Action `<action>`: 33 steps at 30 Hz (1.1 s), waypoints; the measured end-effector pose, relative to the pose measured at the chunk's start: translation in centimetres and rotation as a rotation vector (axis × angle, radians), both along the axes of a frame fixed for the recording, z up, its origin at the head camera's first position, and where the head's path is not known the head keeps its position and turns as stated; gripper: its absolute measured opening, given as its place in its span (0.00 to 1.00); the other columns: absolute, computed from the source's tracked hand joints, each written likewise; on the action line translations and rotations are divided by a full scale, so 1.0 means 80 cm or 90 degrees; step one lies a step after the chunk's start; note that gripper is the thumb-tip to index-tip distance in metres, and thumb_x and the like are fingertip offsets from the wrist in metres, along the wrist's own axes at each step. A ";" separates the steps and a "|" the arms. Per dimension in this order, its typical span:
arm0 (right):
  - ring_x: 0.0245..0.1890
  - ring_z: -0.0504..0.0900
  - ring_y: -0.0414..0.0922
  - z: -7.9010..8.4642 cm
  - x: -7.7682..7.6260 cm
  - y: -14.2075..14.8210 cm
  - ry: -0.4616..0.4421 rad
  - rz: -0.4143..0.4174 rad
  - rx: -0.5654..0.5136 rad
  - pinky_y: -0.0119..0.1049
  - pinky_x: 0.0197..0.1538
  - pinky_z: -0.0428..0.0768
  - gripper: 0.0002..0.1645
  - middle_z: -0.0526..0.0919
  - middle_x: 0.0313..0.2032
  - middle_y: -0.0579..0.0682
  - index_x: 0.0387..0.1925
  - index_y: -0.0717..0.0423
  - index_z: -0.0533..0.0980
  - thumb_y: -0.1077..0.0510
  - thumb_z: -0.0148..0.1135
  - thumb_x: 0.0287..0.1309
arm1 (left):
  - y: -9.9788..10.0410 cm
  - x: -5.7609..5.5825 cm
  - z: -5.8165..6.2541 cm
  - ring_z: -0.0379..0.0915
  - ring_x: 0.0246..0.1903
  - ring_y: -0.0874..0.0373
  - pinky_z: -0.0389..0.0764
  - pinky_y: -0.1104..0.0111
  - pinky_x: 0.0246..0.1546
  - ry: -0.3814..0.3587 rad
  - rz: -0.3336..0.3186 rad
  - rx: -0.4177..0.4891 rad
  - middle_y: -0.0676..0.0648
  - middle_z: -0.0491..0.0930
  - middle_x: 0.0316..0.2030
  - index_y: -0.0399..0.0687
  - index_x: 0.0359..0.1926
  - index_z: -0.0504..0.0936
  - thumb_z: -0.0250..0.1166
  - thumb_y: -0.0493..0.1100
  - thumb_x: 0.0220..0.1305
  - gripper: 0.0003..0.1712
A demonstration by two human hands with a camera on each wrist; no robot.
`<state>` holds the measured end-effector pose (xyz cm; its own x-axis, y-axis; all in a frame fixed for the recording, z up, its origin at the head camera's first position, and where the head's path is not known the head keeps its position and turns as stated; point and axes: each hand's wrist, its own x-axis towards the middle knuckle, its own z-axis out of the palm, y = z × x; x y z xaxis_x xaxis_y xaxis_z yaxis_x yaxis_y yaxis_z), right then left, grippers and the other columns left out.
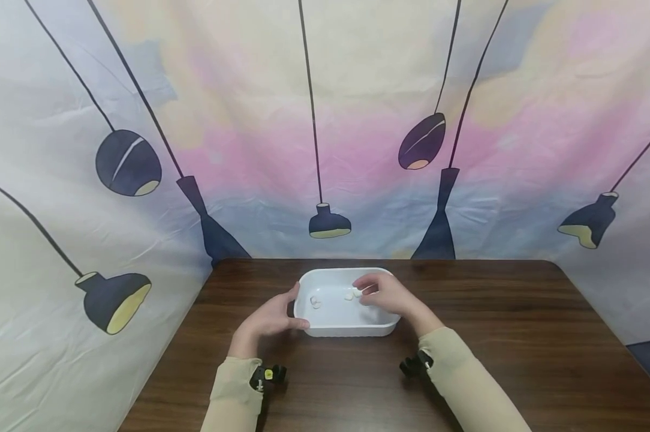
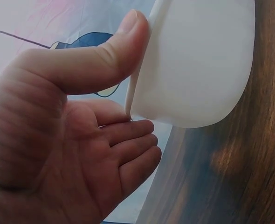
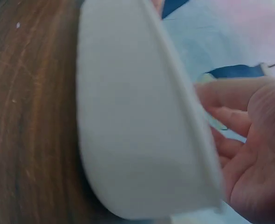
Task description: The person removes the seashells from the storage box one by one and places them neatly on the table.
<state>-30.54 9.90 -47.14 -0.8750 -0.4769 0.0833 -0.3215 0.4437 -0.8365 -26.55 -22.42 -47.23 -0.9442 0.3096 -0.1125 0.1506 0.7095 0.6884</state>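
Observation:
A white rectangular dish with rounded corners sits on the table. My left hand grips its left end, thumb at the near corner and fingers round the side. In the left wrist view the thumb presses along the rim. My right hand reaches over the dish's right end, with bent fingers low inside. Small whitish pieces lie by its fingertips, one of them between finger and thumb; I cannot tell whether it is pinched. More whitish pieces lie at the left inside. The dish wall hides the right fingertips in the right wrist view.
The brown wood-grain table extends around the dish on all sides. Behind it hangs a pastel cloth printed with dark lamps. Each wrist carries a black camera mount below its sleeve cuff.

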 end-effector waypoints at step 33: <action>0.43 0.84 0.48 -0.027 -0.014 -0.036 0.002 -0.110 0.088 0.41 0.45 0.84 0.24 0.87 0.45 0.54 0.54 0.64 0.85 0.75 0.70 0.53 | 0.000 0.003 0.002 0.59 0.78 0.39 0.63 0.41 0.75 0.006 0.001 -0.001 0.35 0.60 0.80 0.35 0.84 0.53 0.83 0.49 0.58 0.64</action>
